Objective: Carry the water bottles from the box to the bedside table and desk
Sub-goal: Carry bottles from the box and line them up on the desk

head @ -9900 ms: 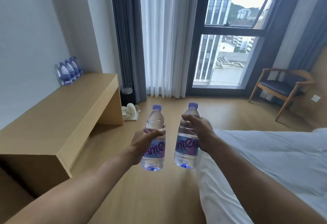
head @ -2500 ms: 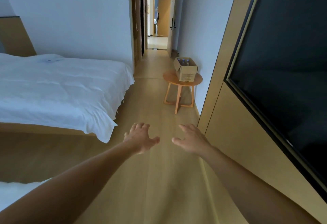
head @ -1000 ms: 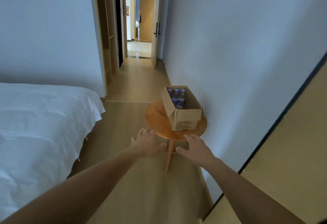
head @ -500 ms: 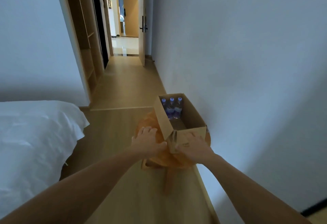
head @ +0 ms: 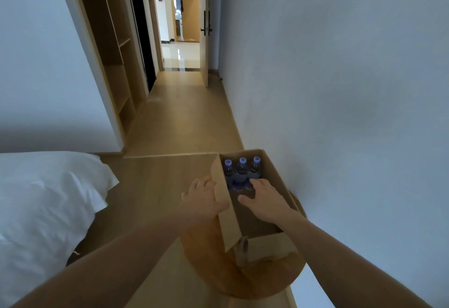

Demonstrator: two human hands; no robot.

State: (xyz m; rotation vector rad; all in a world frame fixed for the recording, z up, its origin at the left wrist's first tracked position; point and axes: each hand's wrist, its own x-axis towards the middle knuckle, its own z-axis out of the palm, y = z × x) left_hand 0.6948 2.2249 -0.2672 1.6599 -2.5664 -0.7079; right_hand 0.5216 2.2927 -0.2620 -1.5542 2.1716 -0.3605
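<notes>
Room: bedroom passage, pale walls, wood floor (head: pixel 175 123), open door (head: pixel 204 28) at far end.
Right grip: right hand (head: pixel 263 200) reaches down into the box, palm down, fingers loosely spread, fingertips close to the nearest bottle; cannot tell if they touch it. Nothing held.
Left grip: left hand (head: pixel 202 202) rests against the outside of the box's left wall, thumb lying along the top edge, fingers relaxed and open, not wrapped around anything.
Water bottles: three water bottles (head: pixel 241 171) stand upright in a row at the far end of the box, purple caps up, side by side.
Box: open cardboard box (head: pixel 274 171), flaps up, near half looks bare inside.
Counter: round wooden counter (head: pixel 218 266) carries the box, just beside the right wall.
Bed: white bed (head: pixel 46 205) at left, well apart from the counter.
Shelves: wooden shelves (head: pixel 116 47) left of the passage, recessed in the wall.
</notes>
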